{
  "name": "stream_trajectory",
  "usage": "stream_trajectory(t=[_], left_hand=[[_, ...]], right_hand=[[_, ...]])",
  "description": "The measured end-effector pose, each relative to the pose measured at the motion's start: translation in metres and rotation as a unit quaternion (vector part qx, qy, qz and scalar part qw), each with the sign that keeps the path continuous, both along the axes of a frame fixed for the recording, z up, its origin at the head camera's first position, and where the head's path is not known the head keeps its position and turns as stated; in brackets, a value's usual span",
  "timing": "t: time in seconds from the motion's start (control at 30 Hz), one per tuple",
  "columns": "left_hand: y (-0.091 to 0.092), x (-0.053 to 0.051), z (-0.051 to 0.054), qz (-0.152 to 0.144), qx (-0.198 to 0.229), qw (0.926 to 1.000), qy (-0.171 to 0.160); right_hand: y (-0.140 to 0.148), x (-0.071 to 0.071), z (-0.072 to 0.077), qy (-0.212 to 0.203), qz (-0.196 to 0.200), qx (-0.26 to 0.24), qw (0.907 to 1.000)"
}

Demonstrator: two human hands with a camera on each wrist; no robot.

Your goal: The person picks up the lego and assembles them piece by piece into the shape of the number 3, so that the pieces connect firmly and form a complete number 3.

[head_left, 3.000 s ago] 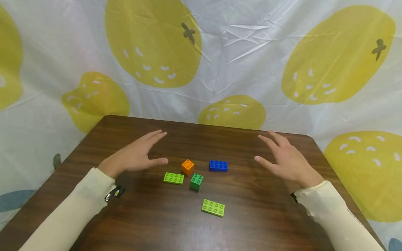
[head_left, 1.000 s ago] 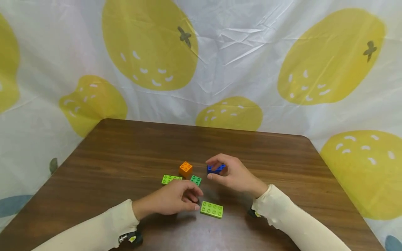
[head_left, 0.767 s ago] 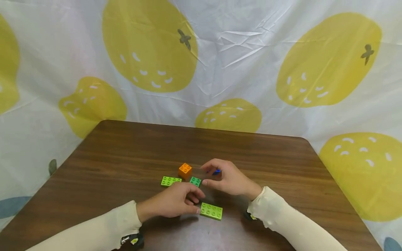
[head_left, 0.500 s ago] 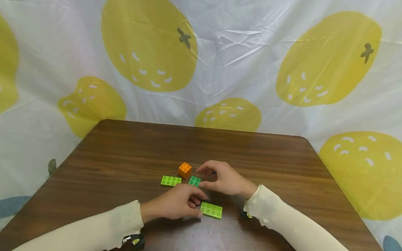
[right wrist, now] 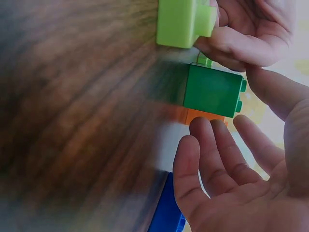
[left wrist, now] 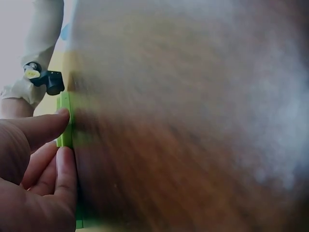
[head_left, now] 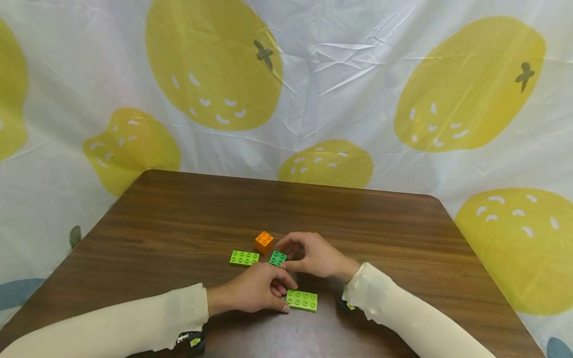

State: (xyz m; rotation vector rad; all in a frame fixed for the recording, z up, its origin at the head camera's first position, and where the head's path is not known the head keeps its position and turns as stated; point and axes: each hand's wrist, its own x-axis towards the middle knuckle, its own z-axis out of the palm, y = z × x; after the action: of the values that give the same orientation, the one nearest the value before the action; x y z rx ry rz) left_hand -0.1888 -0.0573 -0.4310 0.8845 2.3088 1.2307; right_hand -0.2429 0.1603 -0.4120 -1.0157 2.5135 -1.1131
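Observation:
My left hand has its thumb and index finger at the left end of a flat lime-green toy building brick, near the front of the group. In the left wrist view the thumb and fingers pinch this brick. My right hand is beside a green two-by-two brick. In the right wrist view, the thumb and spread fingers stand around the green brick with gaps showing. Below those fingers lies a blue brick, which the right hand hides in the head view.
An orange brick stands just behind the green one. Another flat lime-green brick lies to the left, partly behind the left hand. The brown wooden table reaches back to a lemon-print cloth.
Both hands have come in from the table's sides. The right hand passed over the blue brick to the green one, while the left closed on the front lime-green brick.

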Motion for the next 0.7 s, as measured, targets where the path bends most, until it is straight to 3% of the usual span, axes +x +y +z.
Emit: stream_trajectory(t=[0.33,0.7], left_hand=[[-0.0015,-0.0001,-0.0004,0.006,-0.003,1.0000,0.002],[-0.0036,0.0004,-0.0009,0.010,0.002,0.9999,-0.011]], right_hand=[[0.0006,-0.0021,-0.0038,-0.017,0.022,0.004,0.9996],[-0.0024,-0.0052,-0.0062,-0.002,0.017,0.025,0.9995]])
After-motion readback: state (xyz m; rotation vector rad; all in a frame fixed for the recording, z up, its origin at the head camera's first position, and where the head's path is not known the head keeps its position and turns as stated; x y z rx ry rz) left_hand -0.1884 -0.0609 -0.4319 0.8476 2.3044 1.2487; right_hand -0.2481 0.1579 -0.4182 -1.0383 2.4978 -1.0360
